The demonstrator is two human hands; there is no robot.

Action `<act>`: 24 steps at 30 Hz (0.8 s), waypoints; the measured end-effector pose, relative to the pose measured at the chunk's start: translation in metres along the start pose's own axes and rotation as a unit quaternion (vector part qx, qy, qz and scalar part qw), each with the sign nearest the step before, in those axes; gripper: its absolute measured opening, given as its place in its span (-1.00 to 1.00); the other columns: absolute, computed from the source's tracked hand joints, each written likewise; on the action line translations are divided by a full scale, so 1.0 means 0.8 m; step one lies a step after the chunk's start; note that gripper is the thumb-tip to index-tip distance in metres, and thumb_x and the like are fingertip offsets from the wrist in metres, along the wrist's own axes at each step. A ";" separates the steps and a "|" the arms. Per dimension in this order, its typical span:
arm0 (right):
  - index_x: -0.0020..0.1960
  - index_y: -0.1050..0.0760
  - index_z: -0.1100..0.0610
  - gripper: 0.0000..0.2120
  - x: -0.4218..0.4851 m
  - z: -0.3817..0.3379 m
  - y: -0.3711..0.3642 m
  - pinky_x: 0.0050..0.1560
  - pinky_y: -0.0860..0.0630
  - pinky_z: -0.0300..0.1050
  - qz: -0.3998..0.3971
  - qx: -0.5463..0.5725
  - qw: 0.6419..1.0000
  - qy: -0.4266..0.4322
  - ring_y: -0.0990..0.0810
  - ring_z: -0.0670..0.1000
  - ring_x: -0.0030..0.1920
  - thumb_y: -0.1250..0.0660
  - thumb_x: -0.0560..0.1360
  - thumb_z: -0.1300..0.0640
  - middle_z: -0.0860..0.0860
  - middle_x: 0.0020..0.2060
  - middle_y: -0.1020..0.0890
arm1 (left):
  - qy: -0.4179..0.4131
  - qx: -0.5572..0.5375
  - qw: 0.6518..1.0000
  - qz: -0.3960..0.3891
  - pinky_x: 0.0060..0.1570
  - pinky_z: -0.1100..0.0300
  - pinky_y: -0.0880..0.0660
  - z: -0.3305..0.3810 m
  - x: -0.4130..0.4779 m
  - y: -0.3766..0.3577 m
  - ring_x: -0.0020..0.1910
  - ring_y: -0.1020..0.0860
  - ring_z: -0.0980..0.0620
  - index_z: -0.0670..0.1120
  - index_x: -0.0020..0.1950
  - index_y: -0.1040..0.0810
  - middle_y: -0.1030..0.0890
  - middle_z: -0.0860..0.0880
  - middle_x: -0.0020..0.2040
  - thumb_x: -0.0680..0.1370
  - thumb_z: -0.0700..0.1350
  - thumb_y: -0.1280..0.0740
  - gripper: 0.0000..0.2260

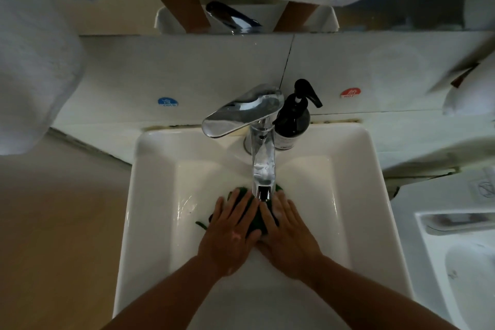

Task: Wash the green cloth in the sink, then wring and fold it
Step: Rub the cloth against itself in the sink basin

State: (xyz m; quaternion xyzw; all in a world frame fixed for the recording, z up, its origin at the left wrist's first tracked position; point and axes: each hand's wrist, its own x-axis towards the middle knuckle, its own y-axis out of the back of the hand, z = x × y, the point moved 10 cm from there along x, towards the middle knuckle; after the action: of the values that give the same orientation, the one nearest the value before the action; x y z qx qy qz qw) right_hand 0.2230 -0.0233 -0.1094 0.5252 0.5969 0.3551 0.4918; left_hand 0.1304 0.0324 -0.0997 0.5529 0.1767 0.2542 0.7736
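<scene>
The green cloth (259, 220) lies bunched in the bottom of the white sink (356, 169), just under the chrome tap's spout (263, 169). My left hand (230, 233) lies flat on the cloth's left half with its fingers stretched forward. My right hand (288, 233) lies flat on the right half, fingers straight too. Both palms press down, and most of the cloth is hidden beneath them; a thin green corner sticks out at the left. Some white foam shows by my right fingers.
A black pump bottle (293, 118) stands behind the tap on the sink's back rim. Blue "cold" (167, 101) and red "hot" (350, 93) stickers mark the tiled wall. White towels (34, 61) hang at the left and top. A second basin (468, 262) lies at the right.
</scene>
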 end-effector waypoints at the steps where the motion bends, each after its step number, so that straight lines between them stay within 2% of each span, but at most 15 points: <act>1: 0.62 -0.06 0.16 -0.27 0.014 0.000 0.000 0.56 -0.08 0.22 0.002 -0.012 1.000 0.005 -0.01 0.29 0.59 -0.10 0.63 -0.25 0.26 0.58 -0.11 | 0.000 0.010 1.000 0.001 0.46 -0.26 -0.23 0.000 0.007 -0.004 0.52 -0.29 -0.22 -0.14 0.54 -0.34 -0.37 -0.14 0.52 0.69 0.13 -0.05 -0.48; 3: 0.52 -0.30 0.21 -0.37 0.040 0.004 0.007 0.50 -0.23 0.21 0.033 -0.032 0.999 0.017 -0.23 0.28 0.52 -0.17 0.61 -0.18 0.25 0.49 -0.34 | 0.002 0.022 0.999 0.029 0.39 -0.21 -0.32 -0.003 0.021 -0.002 0.35 -0.46 -0.24 -0.20 0.42 -0.48 -0.48 -0.16 0.39 0.66 0.09 -0.15 -0.53; 5: 0.27 -0.51 0.20 -0.57 0.056 0.008 0.023 0.23 -0.44 0.10 0.079 -0.052 0.995 0.024 -0.43 0.20 0.25 -0.24 0.53 -0.06 0.20 0.22 -0.56 | 0.001 0.024 0.995 0.093 0.19 -0.10 -0.40 -0.004 0.036 0.013 0.13 -0.48 -0.19 -0.18 0.26 -0.56 -0.47 -0.13 0.21 0.59 0.06 -0.24 -0.61; 6: 0.11 -0.54 0.18 -0.69 0.063 0.010 0.033 0.06 -0.46 0.05 0.101 -0.057 0.993 0.025 -0.45 0.16 0.08 -0.27 0.48 0.01 0.17 0.05 -0.59 | 0.003 0.015 0.994 0.105 0.06 -0.06 -0.43 -0.005 0.045 0.021 0.04 -0.46 -0.15 -0.17 0.18 -0.54 -0.45 -0.11 0.12 0.56 0.05 -0.26 -0.66; 8: -0.10 -0.54 0.16 -0.85 0.076 0.015 0.045 -0.14 -0.46 -0.01 0.119 -0.051 0.991 0.025 -0.49 0.13 -0.14 -0.34 0.42 0.08 0.12 -0.18 -0.58 | 0.030 -0.016 0.995 0.092 -0.13 0.02 -0.52 -0.015 0.066 0.036 -0.09 -0.49 -0.12 -0.15 0.07 -0.50 -0.51 -0.12 -0.02 0.53 0.05 -0.28 -0.71; 9: -0.14 -0.54 0.14 -0.84 0.081 0.018 0.050 -0.18 -0.45 -0.04 0.109 -0.054 0.992 0.022 -0.52 0.12 -0.21 -0.32 0.44 0.04 0.09 -0.23 -0.59 | 0.069 -0.042 0.995 0.063 -0.15 0.03 -0.55 -0.025 0.077 0.041 -0.11 -0.54 -0.13 -0.15 0.06 -0.52 -0.57 -0.13 -0.06 0.55 0.05 -0.30 -0.72; 11: -0.17 -0.53 0.08 -0.66 0.084 0.028 0.051 -0.19 -0.40 -0.07 0.066 -0.066 0.996 0.006 -0.56 0.06 -0.31 -0.18 0.50 -0.16 0.01 -0.31 -0.60 | 0.121 -0.084 0.989 0.007 -0.13 0.05 -0.57 -0.037 0.087 0.043 -0.12 -0.61 -0.10 -0.16 0.03 -0.59 -0.64 -0.11 -0.11 0.57 0.08 -0.33 -0.70; 13: -0.24 -0.49 0.05 -0.61 0.074 0.026 0.061 -0.19 -0.35 -0.06 0.061 -0.072 0.996 0.001 -0.55 0.05 -0.37 -0.18 0.51 -0.25 -0.01 -0.37 -0.58 | 0.052 -0.050 0.995 0.070 -0.31 0.16 -0.53 -0.019 0.087 0.066 -0.29 -0.59 -0.06 -0.17 -0.17 -0.61 -0.61 -0.09 -0.27 0.60 0.15 -0.26 -0.59; 14: -0.21 -0.50 0.06 -0.63 0.065 0.026 0.065 -0.17 -0.40 -0.04 0.075 -0.056 0.996 -0.006 -0.58 0.07 -0.33 -0.26 0.50 -0.23 0.01 -0.33 -0.60 | 0.003 -0.030 0.994 0.104 -0.31 0.15 -0.53 -0.009 0.079 0.070 -0.28 -0.57 -0.07 -0.17 -0.19 -0.61 -0.59 -0.10 -0.25 0.63 0.16 -0.20 -0.54; 15: -0.11 -0.54 0.11 -0.68 0.051 0.024 0.066 -0.09 -0.50 0.01 0.102 -0.033 0.994 -0.009 -0.63 0.12 -0.19 -0.34 0.50 -0.17 0.08 -0.20 -0.65 | -0.023 -0.018 0.993 0.112 -0.19 0.08 -0.56 -0.008 0.066 0.061 -0.15 -0.57 -0.10 -0.18 -0.09 -0.64 -0.59 -0.13 -0.12 0.64 0.14 -0.19 -0.56; 16: 0.06 -0.56 0.19 -0.69 0.035 0.019 0.064 0.08 -0.57 0.08 0.127 -0.013 0.992 -0.004 -0.64 0.18 0.03 -0.37 0.50 -0.05 0.16 0.00 -0.67 | -0.023 -0.018 0.995 0.099 0.02 -0.03 -0.56 -0.013 0.051 0.046 0.05 -0.55 -0.15 -0.19 0.08 -0.65 -0.56 -0.17 0.07 0.64 0.11 -0.22 -0.61; 18: 0.40 -0.41 0.29 -0.53 0.003 0.001 0.043 0.42 -0.36 0.19 0.123 -0.026 0.991 0.051 -0.42 0.25 0.42 -0.24 0.52 0.15 0.25 0.37 -0.49 | 0.005 -0.007 0.999 0.054 0.37 -0.19 -0.39 -0.023 0.014 0.015 0.40 -0.38 -0.28 -0.13 0.42 -0.51 -0.40 -0.23 0.40 0.63 0.04 -0.24 -0.59; 19: 0.49 -0.32 0.29 -0.45 -0.009 -0.006 0.032 0.48 -0.24 0.20 0.110 -0.039 0.990 0.073 -0.29 0.24 0.51 -0.19 0.52 0.16 0.25 0.47 -0.39 | 0.009 0.000 0.999 0.035 0.46 -0.23 -0.27 -0.021 -0.001 0.006 0.50 -0.27 -0.30 -0.08 0.51 -0.41 -0.31 -0.22 0.50 0.64 0.04 -0.22 -0.55; 21: 0.55 -0.23 0.25 -0.38 -0.016 -0.012 0.020 0.50 -0.13 0.22 0.079 -0.041 0.994 0.069 -0.16 0.22 0.57 -0.16 0.56 0.01 0.22 0.53 -0.29 | 0.005 -0.001 1.000 0.027 0.51 -0.22 -0.13 -0.009 -0.015 0.004 0.57 -0.15 -0.24 -0.05 0.57 -0.29 -0.23 -0.16 0.58 0.65 0.08 -0.16 -0.50; 24: 0.51 -0.33 0.23 -0.40 0.006 -0.012 0.014 0.48 -0.22 0.25 0.079 -0.041 0.995 0.044 -0.33 0.21 0.49 -0.15 0.63 -0.15 0.17 0.45 -0.44 | 0.019 0.006 0.999 0.039 0.41 -0.21 -0.29 0.001 -0.003 0.001 0.48 -0.32 -0.23 -0.13 0.51 -0.39 -0.40 -0.15 0.47 0.64 0.09 -0.17 -0.50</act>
State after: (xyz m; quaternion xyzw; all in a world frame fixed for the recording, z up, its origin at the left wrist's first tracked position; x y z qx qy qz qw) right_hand 0.2171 -0.0159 -0.0975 0.5342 0.5596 0.4397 0.4563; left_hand 0.1288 0.0306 -0.0987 0.5590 0.1712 0.2941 0.7561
